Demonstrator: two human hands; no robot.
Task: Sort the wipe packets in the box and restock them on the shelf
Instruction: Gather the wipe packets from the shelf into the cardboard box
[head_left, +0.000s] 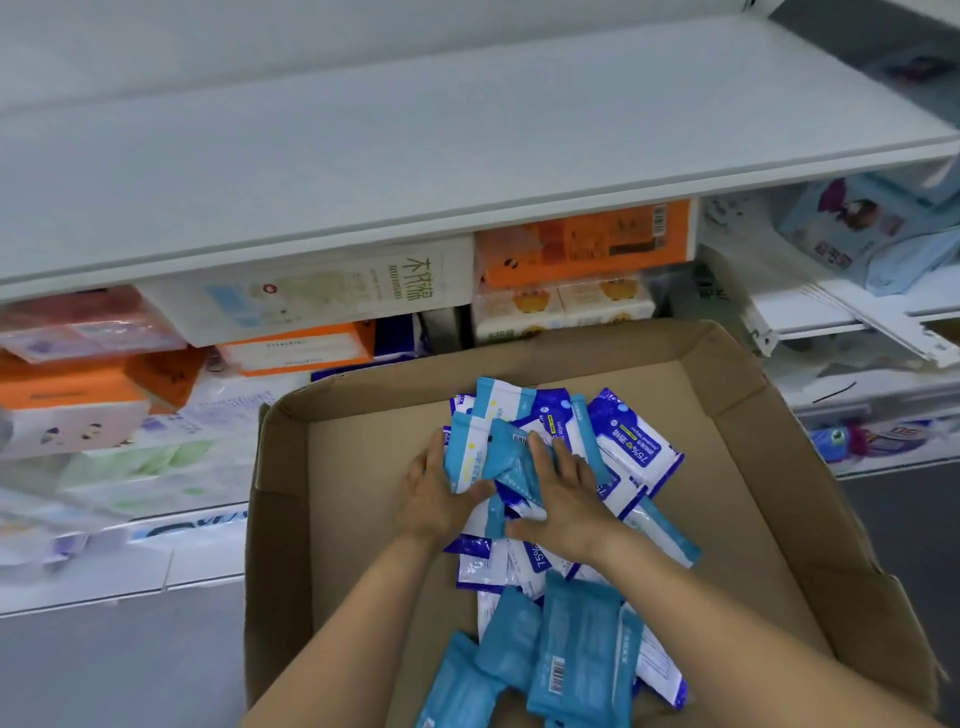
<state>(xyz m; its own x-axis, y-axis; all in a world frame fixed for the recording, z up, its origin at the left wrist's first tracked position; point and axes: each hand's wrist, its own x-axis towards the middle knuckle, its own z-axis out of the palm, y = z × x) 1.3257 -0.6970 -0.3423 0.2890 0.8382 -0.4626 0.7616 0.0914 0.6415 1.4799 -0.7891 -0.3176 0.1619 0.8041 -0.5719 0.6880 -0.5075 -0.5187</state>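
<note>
An open cardboard box (358, 467) sits below me, holding a heap of wipe packets. Dark blue and white packets (636, 441) lie at the far side and middle. Light blue packets (576, 649) are heaped at the near side. My left hand (439, 499) grips a few light blue packets (467, 457) upright at the heap's left. My right hand (563, 499) lies on top of the heap with fingers pressing a light blue packet (511, 454) against those held ones. A wide white shelf board (467, 156) spans above the box, bare.
Under the white board, a lower shelf holds tissue packs: orange ones (587, 241), a white box (332, 291) and green-white packs (145, 467). More packs lie on the right shelves (862, 228). Grey floor (114, 670) lies at the lower left.
</note>
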